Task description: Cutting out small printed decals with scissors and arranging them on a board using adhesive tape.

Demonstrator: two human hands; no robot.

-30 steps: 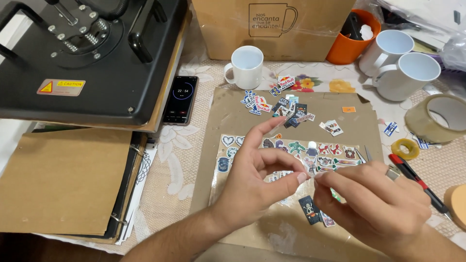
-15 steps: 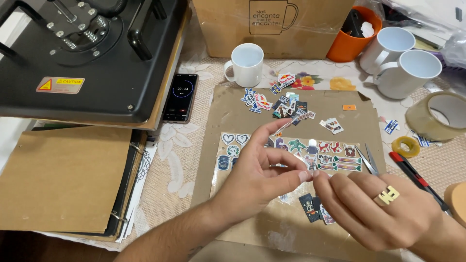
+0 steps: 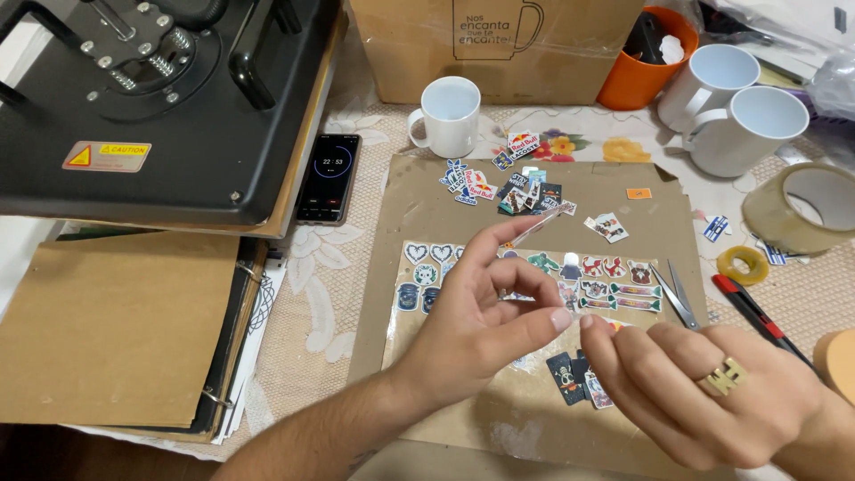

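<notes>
A thin clear strip (image 3: 537, 223), glossy like plastic film, is held in the air above the sticker sheet (image 3: 534, 276). Its long axis slants from the near left up toward the far right, its free end pointing at the loose stickers (image 3: 512, 183) farther off.

The left hand (image 3: 481, 312) is half open. Its forefinger is stretched along the strip's lower end and seems to carry it; the exact grip cannot be told. Its thumb reaches right, the other fingers curled loosely. The right hand (image 3: 704, 392), palm down with a gold ring (image 3: 726, 376), has its fingers close together and gently bent; its fingertips (image 3: 592, 328) meet the left thumb tip, and whether anything is pinched between them cannot be seen.

Both hands hover over a brown cardboard mat (image 3: 419, 196) on a lace tablecloth. Metal scissors (image 3: 672, 294) lie just right of the sheet. A white ceramic mug (image 3: 450, 116) stands beyond, a phone (image 3: 328, 176) to the left.
</notes>
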